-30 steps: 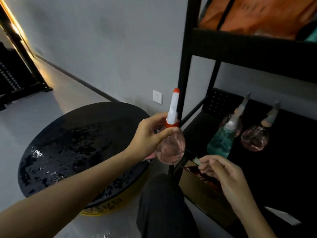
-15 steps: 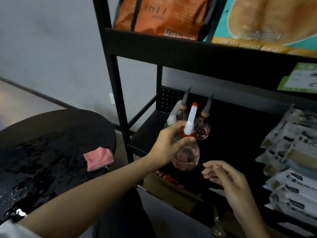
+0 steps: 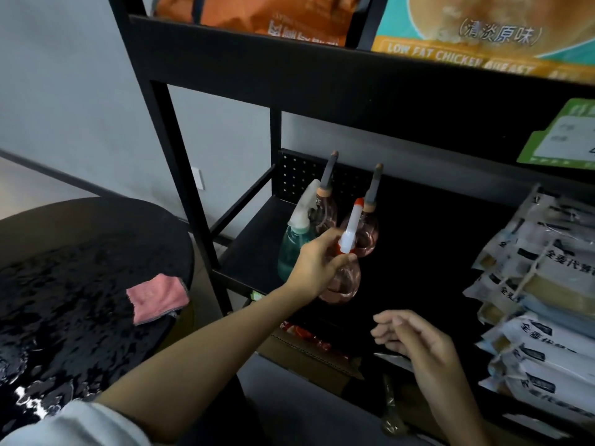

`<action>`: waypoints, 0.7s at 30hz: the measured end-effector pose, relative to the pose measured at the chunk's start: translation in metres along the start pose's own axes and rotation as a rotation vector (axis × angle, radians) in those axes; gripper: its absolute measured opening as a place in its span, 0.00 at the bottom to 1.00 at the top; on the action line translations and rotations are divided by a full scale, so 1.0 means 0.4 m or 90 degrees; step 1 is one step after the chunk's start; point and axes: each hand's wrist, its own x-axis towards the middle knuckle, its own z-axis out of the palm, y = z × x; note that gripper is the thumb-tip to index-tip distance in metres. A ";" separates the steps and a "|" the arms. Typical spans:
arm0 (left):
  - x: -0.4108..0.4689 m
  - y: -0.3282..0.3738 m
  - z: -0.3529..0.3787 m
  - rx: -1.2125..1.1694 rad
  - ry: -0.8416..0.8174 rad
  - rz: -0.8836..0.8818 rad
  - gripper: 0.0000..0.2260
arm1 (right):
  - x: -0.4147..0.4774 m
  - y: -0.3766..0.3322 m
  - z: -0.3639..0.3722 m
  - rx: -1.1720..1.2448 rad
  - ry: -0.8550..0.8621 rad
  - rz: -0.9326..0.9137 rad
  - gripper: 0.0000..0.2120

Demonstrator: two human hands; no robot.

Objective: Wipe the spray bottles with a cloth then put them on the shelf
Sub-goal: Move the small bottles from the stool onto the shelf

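Note:
My left hand (image 3: 317, 263) grips a round pink spray bottle (image 3: 344, 284) by its neck, just below the white and orange nozzle, and holds it over the front of the black shelf (image 3: 251, 252). On that shelf stand a teal spray bottle (image 3: 291, 249) and two more pink spray bottles (image 3: 325, 210) (image 3: 367, 233). My right hand (image 3: 418, 342) hovers lower right with loosely curled fingers and holds nothing. A pink cloth (image 3: 157, 297) lies on the round black table (image 3: 80, 268).
The shelf's black upright post (image 3: 186, 201) stands between table and shelf. Stacked white food packets (image 3: 541, 300) fill the shelf's right side. Large snack bags (image 3: 467, 30) sit on the tier above. A cardboard box (image 3: 309, 355) lies on the tier below.
My left hand has carried the pink bottle from beside the table rightward to the shelf, close to the other bottles. My view has swung right. My right hand stayed low.

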 end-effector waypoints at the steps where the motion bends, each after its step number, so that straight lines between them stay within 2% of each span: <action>1: 0.002 -0.002 0.003 0.000 0.000 -0.001 0.11 | 0.002 0.003 0.000 0.002 0.002 0.001 0.14; 9: 0.025 -0.014 0.015 0.002 -0.015 0.004 0.17 | 0.012 0.023 0.003 -0.001 -0.003 0.019 0.14; 18: 0.014 -0.028 0.003 -0.038 -0.013 -0.001 0.24 | 0.028 0.007 0.028 -0.016 -0.012 -0.013 0.15; 21: 0.001 -0.020 -0.023 -0.044 -0.003 0.011 0.22 | 0.033 0.002 0.036 -0.030 -0.019 -0.015 0.15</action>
